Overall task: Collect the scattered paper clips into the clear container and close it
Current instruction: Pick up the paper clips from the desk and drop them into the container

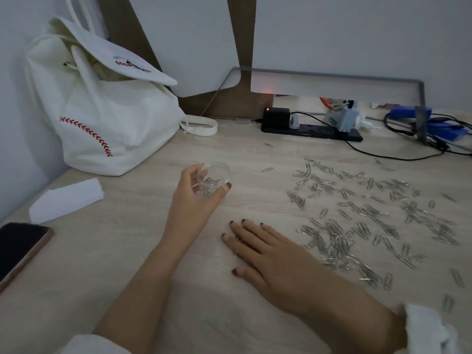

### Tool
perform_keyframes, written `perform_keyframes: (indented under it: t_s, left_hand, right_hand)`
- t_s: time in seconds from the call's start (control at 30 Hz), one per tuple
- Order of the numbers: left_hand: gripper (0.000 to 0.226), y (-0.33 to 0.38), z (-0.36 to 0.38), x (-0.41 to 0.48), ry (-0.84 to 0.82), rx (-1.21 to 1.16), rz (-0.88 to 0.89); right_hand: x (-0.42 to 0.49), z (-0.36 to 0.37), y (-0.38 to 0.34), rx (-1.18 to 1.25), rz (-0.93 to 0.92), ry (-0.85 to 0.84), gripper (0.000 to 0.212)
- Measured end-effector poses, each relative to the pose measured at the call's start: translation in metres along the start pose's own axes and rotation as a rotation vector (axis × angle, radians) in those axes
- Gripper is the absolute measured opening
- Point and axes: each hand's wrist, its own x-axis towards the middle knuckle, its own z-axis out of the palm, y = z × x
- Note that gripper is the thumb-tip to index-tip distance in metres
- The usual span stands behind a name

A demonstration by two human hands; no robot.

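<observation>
Starting at the far left edge: dark phone (20, 249) lying flat on the wooden table (122, 264). Just past it, a white slip of paper (66, 200). Behind, slumped against the wall, a white cloth bag (107, 118) with red stitching.

Now into the action. Left hand (190, 192), fingers and thumb curled round the clear container (214, 178), holding it tipped, mouth open toward the camera. Lifted off the wood or resting on it? Hard to tell. Inside, only a few clips by the look of it. No lid to be made out anywhere.

Next along, right hand (265, 254): palm down on the table, fingers straight and spread, gripping nothing. Anything trapped under those fingertips? Cannot tell.

Just right of that hand, the big scatter of paper clips (370, 221), thick in clumps, spread across the table's right half, with a few strays toward the back near the black power strip (311, 129). Beyond that, far right, blue gear (434, 123) and tangled cables.

Reading the step: gathering, and early in it, with nearly the whole pile out on the table. Next move, most likely: rake a bunch from the pile's near-left edge with that flat right hand, then pinch it up and drop it in. Calls for a steady container, mouth kept up and close to the pile. Closing well off yet.
</observation>
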Motion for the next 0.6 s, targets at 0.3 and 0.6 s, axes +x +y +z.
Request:
perform_keyframes:
  t_s: [0.3, 0.6]
  left_hand:
    - [0.064, -0.006, 0.026, -0.018, -0.239, 0.171, 0.025]
    - [0.063, 0.009, 0.062, -0.04, -0.394, 0.243, 0.088]
  right_hand:
    - [-0.07, -0.007, 0.076, 0.212, 0.317, 0.01, 0.068]
    - [-0.083, -0.01, 0.105, 0.362, 0.383, 0.043, 0.116]
